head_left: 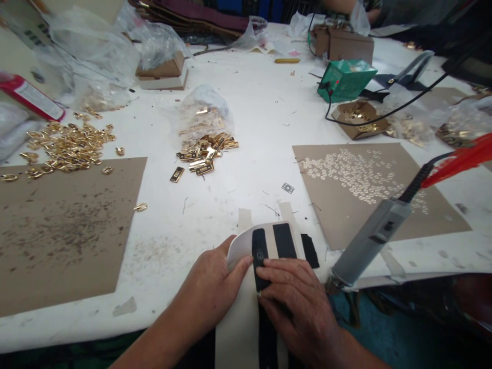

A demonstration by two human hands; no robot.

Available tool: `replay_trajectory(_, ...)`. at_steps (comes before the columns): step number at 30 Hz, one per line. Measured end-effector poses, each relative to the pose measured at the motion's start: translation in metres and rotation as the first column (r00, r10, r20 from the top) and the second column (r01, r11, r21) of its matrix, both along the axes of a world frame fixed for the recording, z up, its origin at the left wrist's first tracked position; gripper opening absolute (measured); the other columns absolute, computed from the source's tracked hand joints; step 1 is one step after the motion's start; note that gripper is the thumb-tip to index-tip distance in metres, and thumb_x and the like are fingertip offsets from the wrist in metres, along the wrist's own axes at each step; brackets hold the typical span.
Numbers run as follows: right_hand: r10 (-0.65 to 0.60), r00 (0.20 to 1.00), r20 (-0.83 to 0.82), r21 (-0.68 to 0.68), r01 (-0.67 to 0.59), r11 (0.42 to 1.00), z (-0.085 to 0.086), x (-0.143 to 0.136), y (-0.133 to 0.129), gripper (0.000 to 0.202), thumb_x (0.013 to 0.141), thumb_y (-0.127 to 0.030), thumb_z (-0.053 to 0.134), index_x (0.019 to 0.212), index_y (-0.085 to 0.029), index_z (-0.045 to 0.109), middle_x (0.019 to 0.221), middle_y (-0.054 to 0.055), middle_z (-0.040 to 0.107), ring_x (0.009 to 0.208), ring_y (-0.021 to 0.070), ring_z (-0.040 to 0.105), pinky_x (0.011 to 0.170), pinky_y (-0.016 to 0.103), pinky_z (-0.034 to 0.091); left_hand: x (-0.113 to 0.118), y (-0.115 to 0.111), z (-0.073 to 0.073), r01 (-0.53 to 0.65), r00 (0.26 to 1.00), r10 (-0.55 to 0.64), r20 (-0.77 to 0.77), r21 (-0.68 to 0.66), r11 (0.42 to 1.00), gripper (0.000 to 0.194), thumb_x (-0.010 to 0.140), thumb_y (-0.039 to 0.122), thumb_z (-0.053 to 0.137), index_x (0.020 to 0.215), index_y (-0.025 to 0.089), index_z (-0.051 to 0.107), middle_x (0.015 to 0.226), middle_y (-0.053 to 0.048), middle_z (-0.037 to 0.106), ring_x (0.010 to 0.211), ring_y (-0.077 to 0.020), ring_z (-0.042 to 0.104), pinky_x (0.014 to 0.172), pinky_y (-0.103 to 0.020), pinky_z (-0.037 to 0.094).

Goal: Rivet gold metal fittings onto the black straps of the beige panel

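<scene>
A cream-coloured piece with black strips (236, 328) lies at the table's front edge, its far end curled up. My left hand (215, 279) grips its left side, thumb on top beside a black strip and the other fingers hidden behind. On that strip sits a small round dark fastener. My right hand (298, 302) rests over the strips, fingers bent and pressed together near the fastener; whether they pinch something small cannot be made out. A grey electric screwdriver (371, 241) hangs to the right of my right hand, touched by neither hand.
Gold rings (69, 148) lie at the left by a brown board (69, 230). Gold plates (207, 154) spill from a bag at centre. Small washers (357, 174) cover a right board. Behind stands a green box (346, 80) with a cable. A person's arm shows at the far side.
</scene>
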State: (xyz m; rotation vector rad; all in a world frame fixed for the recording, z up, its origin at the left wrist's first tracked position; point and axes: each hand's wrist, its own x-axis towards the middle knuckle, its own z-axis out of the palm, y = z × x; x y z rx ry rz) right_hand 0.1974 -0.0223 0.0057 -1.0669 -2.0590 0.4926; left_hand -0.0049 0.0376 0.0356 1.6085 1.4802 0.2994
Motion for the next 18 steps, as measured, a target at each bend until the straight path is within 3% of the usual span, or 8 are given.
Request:
replay_trajectory(4, -0.014, 1.000, 0.013, -0.025, 0.015, 1.000, 0.002, -0.002, 0.003, 0.013, 0.092, -0.011, 0.069, 0.100, -0.020, 0.064, 0.114, 0.002, 0.075, 0.117, 0.0175, 0.066, 0.102, 0.036, 0.050, 0.001, 0.000, 0.001, 0.033, 0.994, -0.028, -0.106, 0.043, 0.999, 0.035, 0.096, 0.040, 0.051, 0.119, 0.018, 0.066, 0.095, -0.010, 0.078, 0.089, -0.0299, 0.075, 0.081, -0.038, 0.055)
replay_trajectory(9, -0.048, 0.998, 0.050, -0.049, 0.050, 0.998, 0.002, -0.005, 0.006, 0.012, 0.093, -0.013, 0.067, 0.101, -0.022, 0.063, 0.122, 0.002, 0.073, 0.122, 0.0188, 0.063, 0.103, 0.037, 0.049, 0.000, -0.001, -0.003, 0.068, 0.990, -0.059, -0.128, 0.071, 0.995, 0.033, 0.096, 0.039, 0.049, 0.116, 0.020, 0.067, 0.086, -0.010, 0.077, 0.083, -0.0307, 0.075, 0.077, -0.039, 0.056)
replay_trajectory(14, -0.071, 0.996, 0.053, -0.051, 0.073, 0.996, -0.001, -0.004, 0.006, 0.013, 0.094, -0.013, 0.068, 0.101, -0.022, 0.062, 0.120, 0.001, 0.073, 0.123, 0.0170, 0.062, 0.104, 0.036, 0.047, -0.003, -0.003, -0.006, 0.065, 0.980, -0.044, -0.194, 0.105, 0.992, 0.036, 0.096, 0.041, 0.053, 0.123, 0.019, 0.064, 0.093, -0.011, 0.077, 0.087, -0.0316, 0.075, 0.079, -0.040, 0.056)
replay_trajectory(16, -0.070, 0.996, 0.056, -0.056, 0.074, 0.996, -0.001, -0.004, 0.006, 0.013, 0.093, -0.014, 0.068, 0.101, -0.022, 0.063, 0.120, 0.000, 0.074, 0.121, 0.0170, 0.062, 0.104, 0.036, 0.047, -0.004, -0.005, -0.008, 0.024, 0.968, 0.032, -0.248, 0.220, 0.975, 0.047, 0.093, 0.042, 0.062, 0.133, 0.020, 0.057, 0.108, -0.012, 0.075, 0.095, -0.0330, 0.073, 0.082, -0.043, 0.057)
replay_trajectory(18, -0.073, 0.996, 0.054, -0.054, 0.076, 0.996, 0.000, -0.004, 0.007, 0.012, 0.093, -0.013, 0.068, 0.100, -0.023, 0.064, 0.118, -0.001, 0.074, 0.120, 0.0170, 0.063, 0.103, 0.037, 0.047, -0.005, -0.009, -0.009, 0.021, 0.960, 0.108, -0.257, 0.455, 0.890, 0.063, 0.088, 0.037, 0.070, 0.144, 0.019, 0.048, 0.132, -0.016, 0.066, 0.117, -0.0347, 0.066, 0.094, -0.046, 0.055)
